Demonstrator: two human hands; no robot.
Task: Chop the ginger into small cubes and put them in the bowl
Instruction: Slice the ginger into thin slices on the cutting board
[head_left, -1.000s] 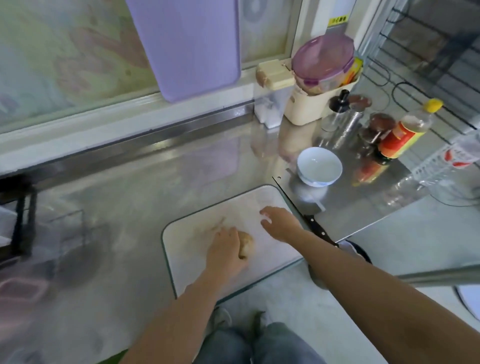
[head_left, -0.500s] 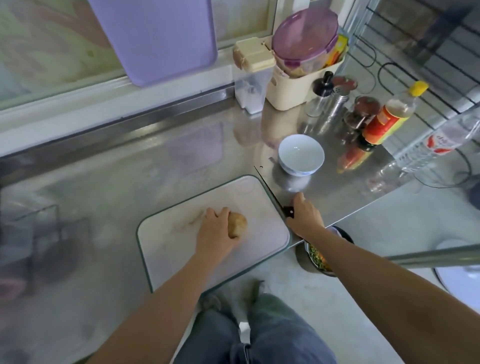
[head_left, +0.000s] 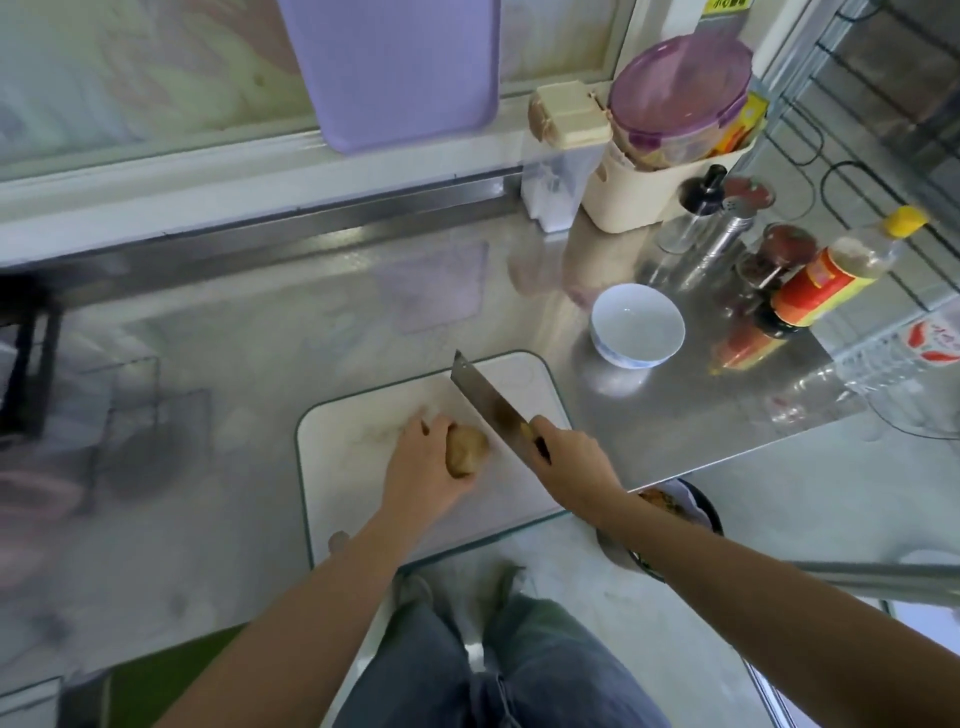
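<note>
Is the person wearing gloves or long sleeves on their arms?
No. The bare left hand and bare right hand have no gloves. The left forearm and right forearm are uncovered as far as the picture shows. No watch or ring shows. Below are blue-grey jeans.

A steel counter (head_left: 234, 364) runs beneath a frosted window (head_left: 130, 78), with pale floor (head_left: 779, 499) beside it.

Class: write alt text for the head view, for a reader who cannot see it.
A person's left hand holds ginger on a white cutting board while the right hand grips a cleaver beside it. An empty bowl stands nearby.
</note>
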